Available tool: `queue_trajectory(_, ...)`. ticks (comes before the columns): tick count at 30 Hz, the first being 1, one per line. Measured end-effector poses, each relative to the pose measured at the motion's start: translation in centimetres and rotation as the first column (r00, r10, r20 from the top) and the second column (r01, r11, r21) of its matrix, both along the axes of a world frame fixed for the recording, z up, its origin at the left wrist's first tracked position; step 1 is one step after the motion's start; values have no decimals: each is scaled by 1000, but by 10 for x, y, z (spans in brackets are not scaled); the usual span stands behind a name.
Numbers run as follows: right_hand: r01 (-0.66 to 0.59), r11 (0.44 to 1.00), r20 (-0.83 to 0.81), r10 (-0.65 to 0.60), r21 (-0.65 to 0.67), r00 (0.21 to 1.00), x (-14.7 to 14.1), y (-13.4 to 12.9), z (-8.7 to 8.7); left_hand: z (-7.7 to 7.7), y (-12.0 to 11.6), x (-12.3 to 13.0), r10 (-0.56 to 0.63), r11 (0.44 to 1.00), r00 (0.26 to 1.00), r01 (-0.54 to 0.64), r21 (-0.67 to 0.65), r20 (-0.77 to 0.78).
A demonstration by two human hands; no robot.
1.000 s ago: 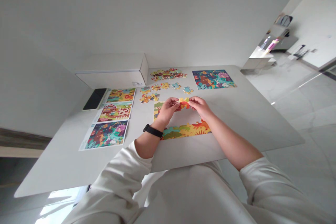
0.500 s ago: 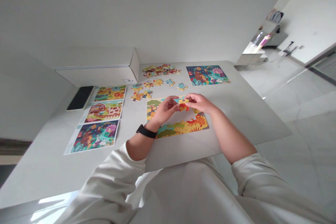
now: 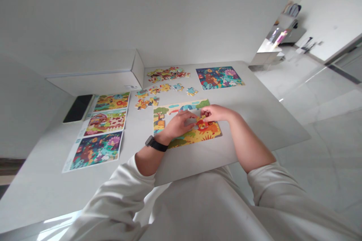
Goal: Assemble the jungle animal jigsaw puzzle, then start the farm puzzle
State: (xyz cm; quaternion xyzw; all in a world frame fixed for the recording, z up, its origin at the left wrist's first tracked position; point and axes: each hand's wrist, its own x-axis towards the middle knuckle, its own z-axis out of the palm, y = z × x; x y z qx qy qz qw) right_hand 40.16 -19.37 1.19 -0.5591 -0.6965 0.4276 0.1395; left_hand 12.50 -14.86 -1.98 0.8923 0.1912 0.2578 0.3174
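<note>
A red-orange jigsaw piece is pinched in my right hand, low over the lower right of a part-built picture puzzle. My left hand lies flat on the puzzle, its fingertips reaching toward that piece. A black wristband circles my left wrist. The puzzle's middle is hidden under my hands. Several loose pieces lie just beyond it to the left, and a heap of pieces lies farther back.
A finished puzzle lies at the back of the white table. Several printed picture sheets line the left side, near a black phone and a white box. Beyond the table's right edge is a tiled floor.
My hands have come down from above the puzzle onto it, bringing the red-orange piece with them. My left hand has flattened and no longer pinches the piece. The view has drifted slightly.
</note>
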Motion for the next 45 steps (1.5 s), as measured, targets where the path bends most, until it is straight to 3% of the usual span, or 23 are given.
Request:
queue_trajectory(5,-5,997,187,-10,77,982,-5,-2,6,-1,1,1,-54,993,998,55,108,-14)
queue_trajectory(11,6,997,332,-33,80,943,-14,-3,13,2,-1,-1,-37,981,995,54,188,-94)
queue_trajectory(17,-15,994,379,-26,104,925,-17,-5,15,11,-8,0,-118,967,981,148,206,-154)
queue_trajectory(25,-34,990,409,-25,138,912,-21,-6,20,11,-7,-2,-148,963,967,188,192,-207)
queue_trajectory(29,68,983,358,-127,171,925,-12,-5,16,9,-5,-1,-153,962,965,195,192,-214)
queue_trajectory(33,161,977,359,-201,138,912,-5,-5,15,6,-5,-1,-165,960,961,208,188,-222)
queue_trajectory(39,151,988,435,-150,31,888,-14,-7,23,7,-6,-1,-168,961,962,208,180,-213)
queue_trajectory(45,134,990,418,-139,42,898,-17,-9,26,9,-7,0,-168,961,960,210,181,-224)
